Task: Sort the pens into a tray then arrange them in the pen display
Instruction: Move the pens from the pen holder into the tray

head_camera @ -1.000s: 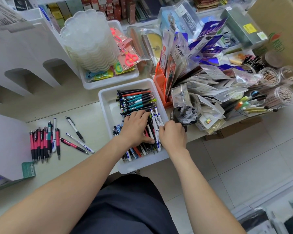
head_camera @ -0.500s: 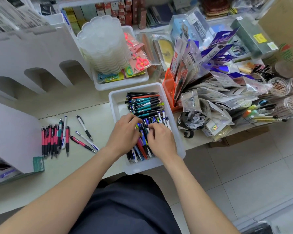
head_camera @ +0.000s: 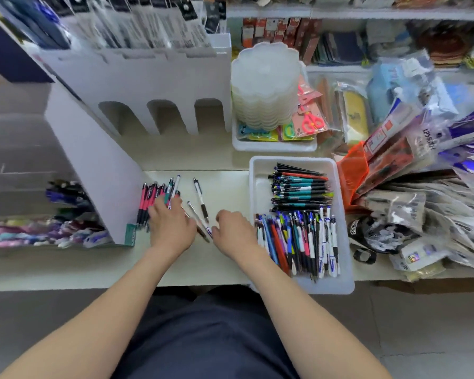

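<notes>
1. The left hand (head_camera: pixel 170 225) lies well left of the white tray (head_camera: pixel 253 170). Its fingers are spread fairly straight over the near ends of a bundle of pink-red pens (head_camera: pixel 147 203), pressing on them rather than gripping.
2. The right hand (head_camera: pixel 233 231) is just left of the tray, with its fingers curled down toward a few loose pens (head_camera: pixel 201 199). The blur hides whether it pinches one, so I cannot tell.
3. Both pen groups lie on the counter (head_camera: pixel 225 187) outside the tray, so I judge that the sorting is unfinished.
4. Most of the work seems done. At the tray's far end, teal and black pens (head_camera: pixel 301 190) lie crosswise in a neat stack. At its near end, mixed pens (head_camera: pixel 298 242) in blue, white, red and black lie lengthwise, side by side.
5. The pens are slim click pens with dark grips and clips. They look light and likely to roll.
6. The white cardboard pen display (head_camera: pixel 137 77) stands to the left of and beyond the tray. Its arched slots look unfilled, so the arranging seems not yet begun.
</notes>
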Demonstrator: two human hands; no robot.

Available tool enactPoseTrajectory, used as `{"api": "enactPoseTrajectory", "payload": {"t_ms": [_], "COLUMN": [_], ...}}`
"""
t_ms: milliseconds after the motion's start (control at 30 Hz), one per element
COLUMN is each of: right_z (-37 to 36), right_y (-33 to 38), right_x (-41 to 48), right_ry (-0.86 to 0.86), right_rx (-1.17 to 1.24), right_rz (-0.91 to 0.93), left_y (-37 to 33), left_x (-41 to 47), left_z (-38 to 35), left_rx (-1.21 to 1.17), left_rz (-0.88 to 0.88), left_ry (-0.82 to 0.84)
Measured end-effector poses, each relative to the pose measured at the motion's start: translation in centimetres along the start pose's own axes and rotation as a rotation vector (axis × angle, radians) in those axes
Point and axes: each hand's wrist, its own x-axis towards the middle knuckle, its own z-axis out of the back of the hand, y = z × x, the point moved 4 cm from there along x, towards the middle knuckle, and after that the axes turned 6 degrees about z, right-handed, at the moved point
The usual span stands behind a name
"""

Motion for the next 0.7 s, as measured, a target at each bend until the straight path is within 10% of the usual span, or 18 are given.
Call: {"api": "enactPoseTrajectory", "payload": {"t_ms": [367, 700], "right_z": [-4.7, -3.7], "right_y": [3.8, 3.7], "right_x": [4.9, 6.9], "right_ry": [-0.043, -0.104], "right_rx": [-0.373, -0.201], "right_rz": [-0.008, -0.125], "left_y": [4.0, 3.6], "left_x": [5.8, 6.9], "left_z": [-0.3, -0.6], "left_rx": [-0.076, 0.029], "left_rz": [0.23, 0.192], "left_ry": [0.232, 0.258]}}
